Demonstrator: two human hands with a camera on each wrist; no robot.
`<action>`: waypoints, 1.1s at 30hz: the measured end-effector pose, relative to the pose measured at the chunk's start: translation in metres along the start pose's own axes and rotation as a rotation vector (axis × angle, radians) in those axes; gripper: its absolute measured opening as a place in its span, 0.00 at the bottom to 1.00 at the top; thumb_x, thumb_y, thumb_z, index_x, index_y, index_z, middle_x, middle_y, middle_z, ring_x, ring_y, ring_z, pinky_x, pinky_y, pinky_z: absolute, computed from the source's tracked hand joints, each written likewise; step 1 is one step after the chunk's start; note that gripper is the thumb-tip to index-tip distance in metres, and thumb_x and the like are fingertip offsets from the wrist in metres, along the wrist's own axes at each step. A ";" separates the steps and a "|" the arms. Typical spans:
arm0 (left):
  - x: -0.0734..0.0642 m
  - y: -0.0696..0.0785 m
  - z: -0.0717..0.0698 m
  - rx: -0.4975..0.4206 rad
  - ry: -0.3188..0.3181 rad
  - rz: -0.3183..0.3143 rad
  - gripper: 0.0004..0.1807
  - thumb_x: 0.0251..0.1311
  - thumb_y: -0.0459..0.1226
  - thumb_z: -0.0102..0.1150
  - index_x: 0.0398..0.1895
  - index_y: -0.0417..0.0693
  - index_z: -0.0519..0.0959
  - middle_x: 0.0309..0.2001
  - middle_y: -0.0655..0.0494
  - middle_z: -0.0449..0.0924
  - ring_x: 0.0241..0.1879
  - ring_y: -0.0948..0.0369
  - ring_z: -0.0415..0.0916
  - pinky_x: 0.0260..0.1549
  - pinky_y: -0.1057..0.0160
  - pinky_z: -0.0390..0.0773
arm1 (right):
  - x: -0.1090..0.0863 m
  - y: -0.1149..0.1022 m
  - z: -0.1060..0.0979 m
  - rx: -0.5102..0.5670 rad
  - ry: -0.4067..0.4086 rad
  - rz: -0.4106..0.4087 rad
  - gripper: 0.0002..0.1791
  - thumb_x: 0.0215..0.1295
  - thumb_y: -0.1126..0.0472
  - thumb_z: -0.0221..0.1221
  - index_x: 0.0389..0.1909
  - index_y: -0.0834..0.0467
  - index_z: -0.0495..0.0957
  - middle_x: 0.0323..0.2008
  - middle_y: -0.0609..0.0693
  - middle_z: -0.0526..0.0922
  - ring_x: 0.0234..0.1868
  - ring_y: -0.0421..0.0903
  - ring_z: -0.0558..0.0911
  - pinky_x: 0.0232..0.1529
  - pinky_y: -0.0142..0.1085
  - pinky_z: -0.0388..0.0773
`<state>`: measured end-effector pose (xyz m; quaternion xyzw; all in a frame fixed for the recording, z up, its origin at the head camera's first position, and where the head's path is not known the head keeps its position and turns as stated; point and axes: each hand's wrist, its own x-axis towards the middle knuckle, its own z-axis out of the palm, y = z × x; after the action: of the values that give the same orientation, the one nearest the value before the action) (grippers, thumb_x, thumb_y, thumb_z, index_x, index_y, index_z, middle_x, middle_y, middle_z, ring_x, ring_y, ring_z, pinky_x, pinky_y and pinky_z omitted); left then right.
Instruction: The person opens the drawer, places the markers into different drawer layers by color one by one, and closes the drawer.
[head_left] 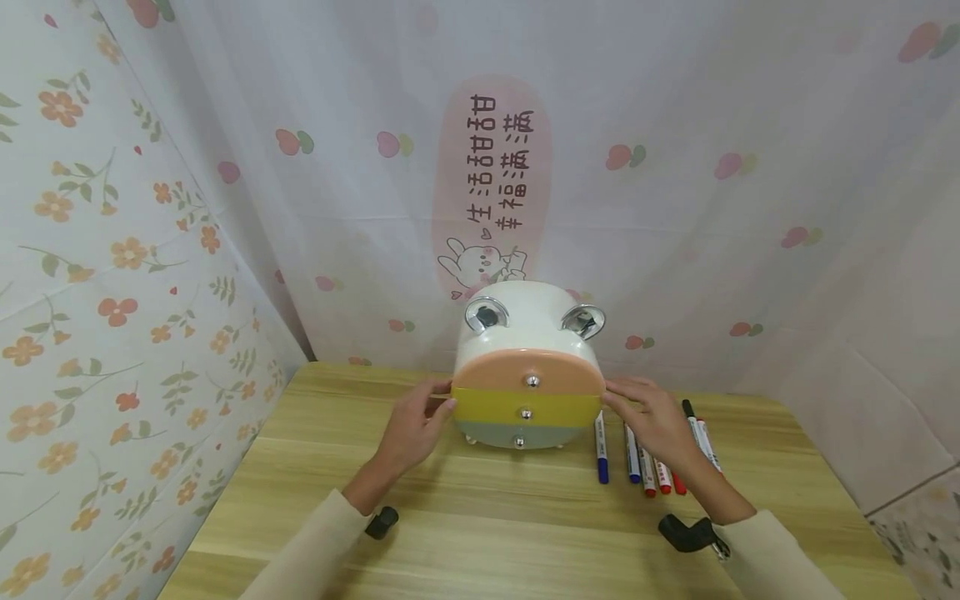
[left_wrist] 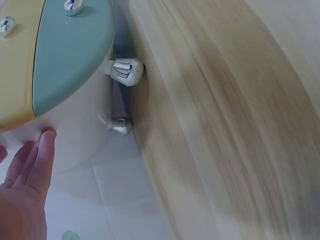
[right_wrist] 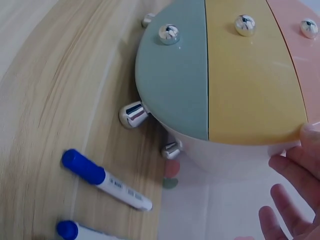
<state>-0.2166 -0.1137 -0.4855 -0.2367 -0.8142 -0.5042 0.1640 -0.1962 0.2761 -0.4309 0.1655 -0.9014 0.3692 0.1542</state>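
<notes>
A small white drawer box [head_left: 517, 327] with a rounded body stands at the back of the table, its front facing me. Its three drawers are peach [head_left: 495, 372], yellow [head_left: 487, 406] and grey-green [right_wrist: 172, 75], all closed, each with a silver knob. My left hand [head_left: 412, 427] touches the left side, its fingers nearly straight along the white wall in the left wrist view. On the opposite side, my right hand [head_left: 656, 423] rests its thumb at the front edge by the yellow drawer, with loosely extended fingers against the side wall. Short silver feet [right_wrist: 133, 114] show underneath.
Several markers lie right of the box: a blue-capped marker [head_left: 602, 450] close beside it, red-capped ones [head_left: 663, 479] partly under my right forearm, and a black-capped one [head_left: 688, 408] beyond. A printed curtain [head_left: 675, 208] hangs right behind the table [head_left: 480, 517].
</notes>
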 end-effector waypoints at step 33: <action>0.020 0.001 0.012 0.007 -0.089 -0.064 0.16 0.77 0.35 0.68 0.63 0.42 0.84 0.60 0.43 0.87 0.49 0.50 0.92 0.46 0.53 0.91 | -0.016 0.007 -0.010 -0.008 0.142 0.140 0.15 0.80 0.56 0.68 0.58 0.61 0.90 0.50 0.59 0.91 0.50 0.60 0.88 0.44 0.25 0.81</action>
<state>-0.2327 -0.0980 -0.4798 -0.2322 -0.8294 -0.4955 0.1125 -0.1833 0.2911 -0.4343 0.0749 -0.8990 0.3863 0.1925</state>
